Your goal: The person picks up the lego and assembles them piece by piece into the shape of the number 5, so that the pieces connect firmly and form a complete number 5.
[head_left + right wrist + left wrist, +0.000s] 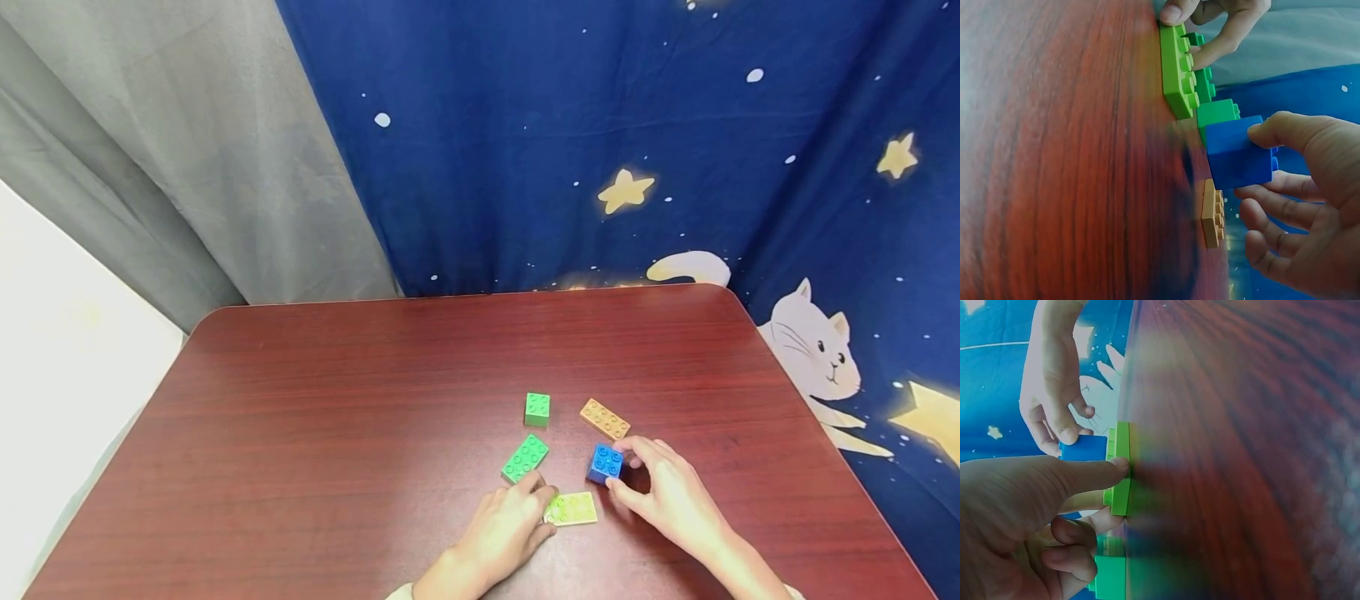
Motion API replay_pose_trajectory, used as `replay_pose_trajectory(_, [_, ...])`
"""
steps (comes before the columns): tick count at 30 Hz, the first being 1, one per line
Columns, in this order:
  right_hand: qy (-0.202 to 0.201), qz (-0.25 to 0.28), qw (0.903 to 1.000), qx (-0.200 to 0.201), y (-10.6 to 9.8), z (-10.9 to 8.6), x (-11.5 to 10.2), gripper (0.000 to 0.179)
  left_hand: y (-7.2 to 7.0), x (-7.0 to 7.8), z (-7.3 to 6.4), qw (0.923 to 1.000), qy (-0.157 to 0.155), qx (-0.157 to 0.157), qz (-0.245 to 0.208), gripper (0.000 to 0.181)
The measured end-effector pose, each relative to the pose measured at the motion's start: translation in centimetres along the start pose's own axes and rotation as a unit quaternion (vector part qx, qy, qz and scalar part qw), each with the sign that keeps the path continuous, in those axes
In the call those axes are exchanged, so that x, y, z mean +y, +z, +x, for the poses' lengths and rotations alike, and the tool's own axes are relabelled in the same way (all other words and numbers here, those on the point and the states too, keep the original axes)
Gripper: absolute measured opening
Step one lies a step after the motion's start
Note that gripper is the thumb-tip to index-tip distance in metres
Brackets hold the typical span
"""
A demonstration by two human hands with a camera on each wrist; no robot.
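The left sleeve (402,592) and right sleeve (793,592) (only their edges show) are both pale cream.

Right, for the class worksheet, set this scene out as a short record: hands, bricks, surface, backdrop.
Bricks: five, all studded side up
Left hand: pinches the lime brick
Right hand: pinches the blue brick
Not held: small green brick, long green brick, orange brick
Beyond the blue brick, head view: orange brick
Surface: red-brown table
Backdrop: grey curtain, blue curtain
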State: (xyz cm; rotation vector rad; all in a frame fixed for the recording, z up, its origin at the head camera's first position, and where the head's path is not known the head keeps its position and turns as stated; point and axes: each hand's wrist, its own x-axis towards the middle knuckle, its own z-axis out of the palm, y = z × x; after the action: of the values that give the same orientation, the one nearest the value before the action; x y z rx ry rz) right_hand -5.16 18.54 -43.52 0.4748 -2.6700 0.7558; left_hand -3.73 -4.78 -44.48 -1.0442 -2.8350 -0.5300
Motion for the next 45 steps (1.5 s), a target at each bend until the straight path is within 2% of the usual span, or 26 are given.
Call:
replay_pose_trajectory(14, [-0.050, 0.071, 0.9959, -0.026, 0.0, -0.8, -1.1, 0.038, 0.1, -0.2, 0.1, 0.9998, -0.001, -0.005, -0.018, 0.030])
replay_pose_trajectory(25, [-0.073, 0.091, 0.9927, -0.031, 0.4, -1.5, -1.4, 0.040, 0.2, -0.2, 0.2, 0.9996, 0.002, 0.002, -0.027, 0.031])
replay_pose_trajectory(30, [-0.105, 0.113, 0.9878, -0.021, 0.6, -1.6, -1.3, 0.042, 0.3, -0.2, 0.2, 0.9995, 0.004, 0.013, -0.028, 0.032])
replay_pose_trajectory(34, [-0.127, 0.125, 0.9837, -0.029, 0.6, -1.5, -1.1, 0.043, 0.4, -0.3, 0.2, 0.9994, 0.006, 0.019, -0.027, 0.032])
replay_pose_trajectory(37, [-0.130, 0.126, 0.9828, -0.038, 0.6, -1.5, -1.0, 0.043, 0.4, -0.3, 0.2, 0.9994, 0.006, 0.020, -0.026, 0.032])
replay_pose_trajectory(45, [-0.154, 0.137, 0.9781, -0.029, 0.8, -1.5, -0.8, 0.045, 0.4, -0.4, 0.4, 0.9992, 0.007, 0.011, -0.038, 0.032])
